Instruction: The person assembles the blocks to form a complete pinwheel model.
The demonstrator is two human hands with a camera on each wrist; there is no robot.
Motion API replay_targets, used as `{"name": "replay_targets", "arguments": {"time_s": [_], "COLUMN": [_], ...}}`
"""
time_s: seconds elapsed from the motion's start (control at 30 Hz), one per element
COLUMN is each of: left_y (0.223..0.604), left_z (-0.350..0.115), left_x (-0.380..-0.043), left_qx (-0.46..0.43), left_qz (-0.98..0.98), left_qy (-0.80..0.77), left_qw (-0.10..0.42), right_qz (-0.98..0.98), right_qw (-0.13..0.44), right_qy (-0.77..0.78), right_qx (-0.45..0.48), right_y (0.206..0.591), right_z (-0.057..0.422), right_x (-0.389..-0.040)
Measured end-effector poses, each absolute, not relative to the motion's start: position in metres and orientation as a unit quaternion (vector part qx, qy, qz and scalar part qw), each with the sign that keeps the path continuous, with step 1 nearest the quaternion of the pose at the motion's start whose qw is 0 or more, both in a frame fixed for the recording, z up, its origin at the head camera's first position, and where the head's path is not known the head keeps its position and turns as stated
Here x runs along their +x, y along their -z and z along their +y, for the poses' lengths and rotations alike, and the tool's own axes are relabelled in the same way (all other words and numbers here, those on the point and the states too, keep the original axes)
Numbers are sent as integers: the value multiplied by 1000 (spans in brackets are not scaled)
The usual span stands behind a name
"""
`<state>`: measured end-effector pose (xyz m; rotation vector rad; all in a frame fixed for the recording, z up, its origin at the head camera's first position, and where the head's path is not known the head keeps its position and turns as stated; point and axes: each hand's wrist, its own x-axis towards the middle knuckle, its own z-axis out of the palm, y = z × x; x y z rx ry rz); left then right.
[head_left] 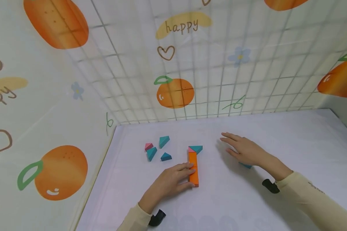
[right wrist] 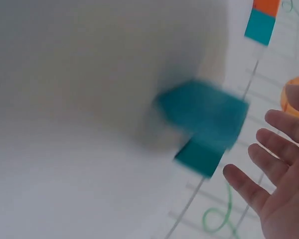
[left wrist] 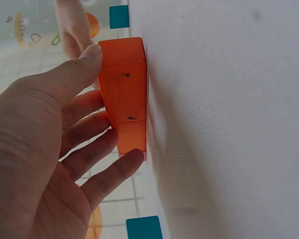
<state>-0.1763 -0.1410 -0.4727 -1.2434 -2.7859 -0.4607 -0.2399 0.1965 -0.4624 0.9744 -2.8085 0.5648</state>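
Two orange blocks stand end to end in a straight row on the white table. My left hand touches their left side, its fingers fairly straight and the thumb by the near end. At the far end of the row sit a small pink triangular block and a teal triangular block. My right hand hovers to the right, fingers spread and holding nothing. Partly hidden under it lies a teal block. In the right wrist view a blurred teal block overlaps another teal piece.
Left of the row lie a pink block, a teal triangle, another teal triangle and a darker blue triangle. A patterned curtain borders the table's back and left sides.
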Motion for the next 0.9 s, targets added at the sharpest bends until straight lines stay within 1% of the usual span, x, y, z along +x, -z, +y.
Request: {"name": "replay_targets", "arguments": {"time_s": [0.27, 0.5, 0.57, 0.77, 0.9], "left_y": [474, 474, 474, 473, 473], "left_z": [-142, -142, -142, -142, -142], "left_x": [-176, -177, -177, -177, -177], "left_qx": [-402, -404, -404, -401, -400], "left_qz": [-902, -902, -901, -903, -903], "left_qy": [154, 152, 154, 154, 155], "left_qw": [30, 30, 31, 26, 22], "right_qz": [-937, -925, -929, -931, -922], "right_qw": [52, 102, 86, -14, -30], "right_qy": [-193, -194, -194, -222, -236], "right_qx": [287, 311, 304, 289, 306], "right_y": [467, 468, 467, 463, 466], "right_z": [230, 242, 245, 249, 250], "right_x": [-237, -228, -224, -216, -215]}}
